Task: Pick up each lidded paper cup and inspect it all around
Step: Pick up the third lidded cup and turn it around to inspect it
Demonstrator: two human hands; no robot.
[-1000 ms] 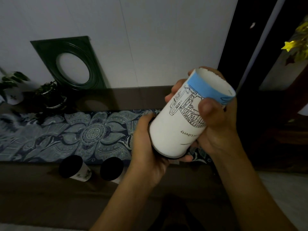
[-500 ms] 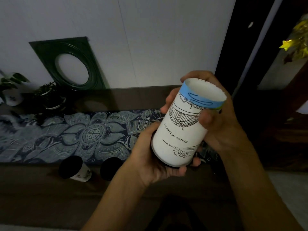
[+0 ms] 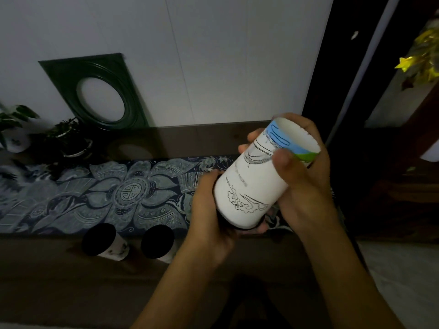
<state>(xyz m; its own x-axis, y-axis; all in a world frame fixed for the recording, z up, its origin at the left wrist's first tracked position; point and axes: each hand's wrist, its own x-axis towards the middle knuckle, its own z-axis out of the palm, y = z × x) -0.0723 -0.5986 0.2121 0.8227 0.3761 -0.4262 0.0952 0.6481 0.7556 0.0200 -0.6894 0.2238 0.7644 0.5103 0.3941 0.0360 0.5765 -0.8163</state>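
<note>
I hold a white paper cup (image 3: 251, 186) upside down and tilted, its base up and to the right, its black lid end down in my palm. It has line drawings and a blue and green band near the base. My left hand (image 3: 209, 214) cups the lid end from below. My right hand (image 3: 301, 176) grips the upper part, thumb across the front. Two more cups with black lids, a left one (image 3: 99, 241) and a right one (image 3: 158, 242), stand on the dark table (image 3: 47, 281) to the lower left.
A blue patterned runner (image 3: 95, 198) lies along the table. A green frame with a round opening (image 3: 99, 93) leans on the white wall. Potted plants (image 3: 66, 138) stand at the far left. A dark doorway (image 3: 344, 67) is at the right.
The cup has been turned in my hands: the printed text moved round and a green part of the band and a cloud drawing now face me. Both hands stay on it.
</note>
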